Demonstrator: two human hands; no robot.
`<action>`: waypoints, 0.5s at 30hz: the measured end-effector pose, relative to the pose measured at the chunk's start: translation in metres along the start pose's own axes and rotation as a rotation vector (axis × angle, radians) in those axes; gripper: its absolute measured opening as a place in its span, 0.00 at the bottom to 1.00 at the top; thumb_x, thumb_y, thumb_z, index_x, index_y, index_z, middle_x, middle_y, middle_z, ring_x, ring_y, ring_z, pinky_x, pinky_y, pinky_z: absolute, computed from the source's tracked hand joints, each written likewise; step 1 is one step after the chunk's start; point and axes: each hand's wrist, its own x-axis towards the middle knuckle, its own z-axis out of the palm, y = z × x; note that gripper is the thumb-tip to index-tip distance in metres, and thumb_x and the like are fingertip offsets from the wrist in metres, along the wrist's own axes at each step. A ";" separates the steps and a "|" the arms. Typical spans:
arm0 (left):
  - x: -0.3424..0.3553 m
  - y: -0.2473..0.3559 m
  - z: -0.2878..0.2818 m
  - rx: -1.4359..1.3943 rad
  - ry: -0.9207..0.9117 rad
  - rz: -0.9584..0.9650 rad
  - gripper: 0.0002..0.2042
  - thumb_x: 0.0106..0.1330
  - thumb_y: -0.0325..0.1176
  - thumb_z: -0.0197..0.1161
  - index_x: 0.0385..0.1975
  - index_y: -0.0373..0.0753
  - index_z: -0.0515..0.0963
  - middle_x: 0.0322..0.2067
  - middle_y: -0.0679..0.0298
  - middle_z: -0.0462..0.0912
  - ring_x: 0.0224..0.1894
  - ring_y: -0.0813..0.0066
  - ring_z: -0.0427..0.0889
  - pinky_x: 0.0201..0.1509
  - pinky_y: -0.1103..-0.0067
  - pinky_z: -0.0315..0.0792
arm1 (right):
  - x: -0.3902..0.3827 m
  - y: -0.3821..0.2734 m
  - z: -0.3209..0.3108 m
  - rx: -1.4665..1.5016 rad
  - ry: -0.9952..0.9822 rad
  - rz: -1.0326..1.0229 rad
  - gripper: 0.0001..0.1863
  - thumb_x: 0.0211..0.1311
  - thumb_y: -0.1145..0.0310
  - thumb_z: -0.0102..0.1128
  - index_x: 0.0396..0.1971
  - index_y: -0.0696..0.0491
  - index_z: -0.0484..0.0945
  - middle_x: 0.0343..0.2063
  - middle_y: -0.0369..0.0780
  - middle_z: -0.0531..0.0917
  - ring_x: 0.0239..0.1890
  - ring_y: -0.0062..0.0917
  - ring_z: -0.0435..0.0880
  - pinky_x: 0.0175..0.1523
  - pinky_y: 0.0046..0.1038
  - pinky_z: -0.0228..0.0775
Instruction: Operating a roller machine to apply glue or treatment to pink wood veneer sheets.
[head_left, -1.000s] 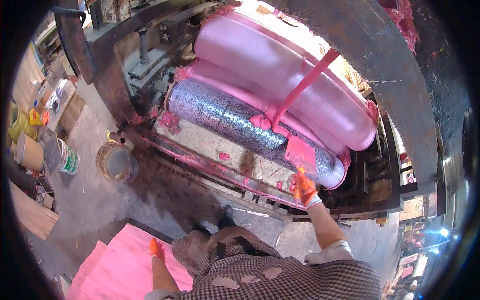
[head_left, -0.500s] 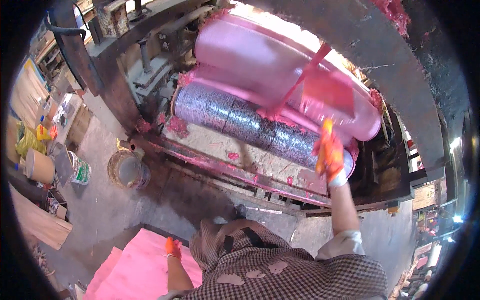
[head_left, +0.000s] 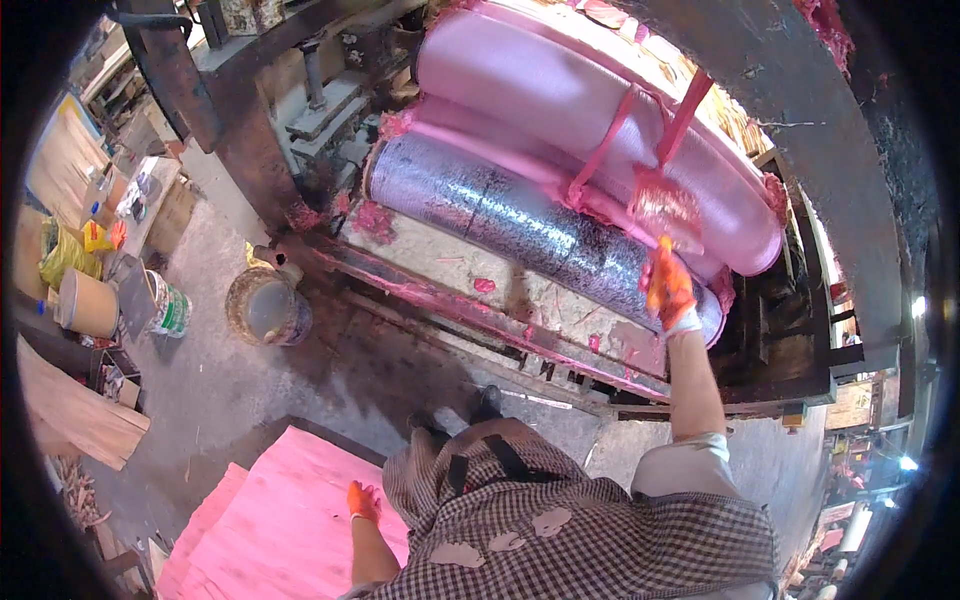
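Observation:
My right hand (head_left: 672, 300), in a stained orange glove, is closed around a scraper. The broad scraper blade (head_left: 665, 208), smeared with pink paste, tilts over the right part of the rollers. Behind it lies a large pink-coated roller (head_left: 520, 70), and nearer me a ridged metal roller (head_left: 440, 195) with dark patches. Pink paste strips (head_left: 605, 145) run down the coated roller and gather in the gap below. My left hand (head_left: 365, 502), also orange-gloved, is held with fingers apart above or on a stack of pink sheets (head_left: 260, 510); contact cannot be made out.
A heavy machine frame (head_left: 830, 180) surrounds the rollers. Its paste-stained front rail (head_left: 480, 320) lies between me and them. On the floor to the left stand a round bucket (head_left: 270, 310), a white-and-green pail (head_left: 168, 305) and a brown drum (head_left: 88, 300).
The scraper, blurred earlier, is now clearer, and its blade has turned. A separate pink strip now shows on the coated roller. My left hand's fingers look more spread; the whole view has shifted slightly.

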 end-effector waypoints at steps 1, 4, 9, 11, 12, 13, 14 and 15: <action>0.003 0.004 0.007 0.011 -0.012 -0.002 0.32 0.66 0.55 0.50 0.68 0.47 0.61 0.50 0.64 0.76 0.49 0.69 0.75 0.54 0.68 0.62 | 0.012 0.020 -0.043 -0.046 0.012 0.114 0.19 0.67 0.53 0.61 0.43 0.55 0.74 0.26 0.38 0.76 0.24 0.27 0.75 0.30 0.29 0.71; 0.016 0.030 -0.002 0.114 -0.035 -0.008 0.32 0.66 0.56 0.51 0.68 0.47 0.61 0.52 0.63 0.76 0.50 0.68 0.75 0.54 0.69 0.62 | -0.004 0.064 -0.068 -0.003 0.120 0.239 0.20 0.65 0.53 0.63 0.40 0.55 0.74 0.26 0.37 0.76 0.24 0.28 0.75 0.30 0.29 0.71; 0.008 0.125 0.037 0.066 -0.205 0.455 0.33 0.68 0.57 0.54 0.67 0.42 0.62 0.53 0.58 0.76 0.51 0.68 0.75 0.58 0.65 0.64 | -0.033 0.086 -0.086 0.158 0.095 0.250 0.17 0.65 0.52 0.64 0.34 0.51 0.75 0.26 0.36 0.77 0.27 0.27 0.77 0.34 0.30 0.71; -0.034 0.191 0.095 -0.089 -0.132 0.615 0.27 0.70 0.50 0.56 0.62 0.40 0.66 0.49 0.57 0.76 0.47 0.67 0.76 0.56 0.67 0.71 | -0.041 0.085 -0.092 0.172 -0.035 0.232 0.16 0.68 0.52 0.61 0.33 0.50 0.75 0.25 0.36 0.77 0.26 0.27 0.77 0.32 0.29 0.71; -0.031 0.239 0.088 -0.204 -0.268 0.836 0.26 0.71 0.49 0.56 0.61 0.36 0.67 0.50 0.57 0.76 0.49 0.67 0.76 0.59 0.70 0.70 | -0.027 0.113 -0.092 0.120 -0.019 0.208 0.15 0.66 0.52 0.62 0.34 0.48 0.74 0.25 0.37 0.77 0.26 0.28 0.79 0.29 0.32 0.72; -0.093 0.257 0.169 -0.196 -0.263 0.878 0.23 0.73 0.45 0.54 0.60 0.35 0.69 0.47 0.61 0.77 0.49 0.69 0.75 0.58 0.74 0.70 | -0.025 0.124 -0.141 0.028 0.107 0.143 0.14 0.65 0.53 0.64 0.35 0.46 0.74 0.25 0.37 0.78 0.25 0.30 0.80 0.26 0.36 0.73; -0.138 0.302 0.182 0.027 -0.430 1.120 0.23 0.75 0.44 0.52 0.62 0.35 0.69 0.51 0.60 0.77 0.55 0.69 0.75 0.61 0.76 0.68 | -0.024 0.131 -0.135 0.050 0.107 0.144 0.13 0.66 0.53 0.62 0.36 0.46 0.74 0.24 0.37 0.78 0.24 0.30 0.80 0.25 0.35 0.72; -0.188 0.336 0.203 -0.060 -0.478 1.275 0.23 0.76 0.43 0.51 0.62 0.35 0.68 0.55 0.60 0.75 0.59 0.68 0.73 0.63 0.75 0.67 | -0.028 0.138 -0.124 0.069 0.103 0.153 0.12 0.67 0.54 0.61 0.36 0.46 0.73 0.24 0.37 0.78 0.23 0.29 0.79 0.25 0.35 0.71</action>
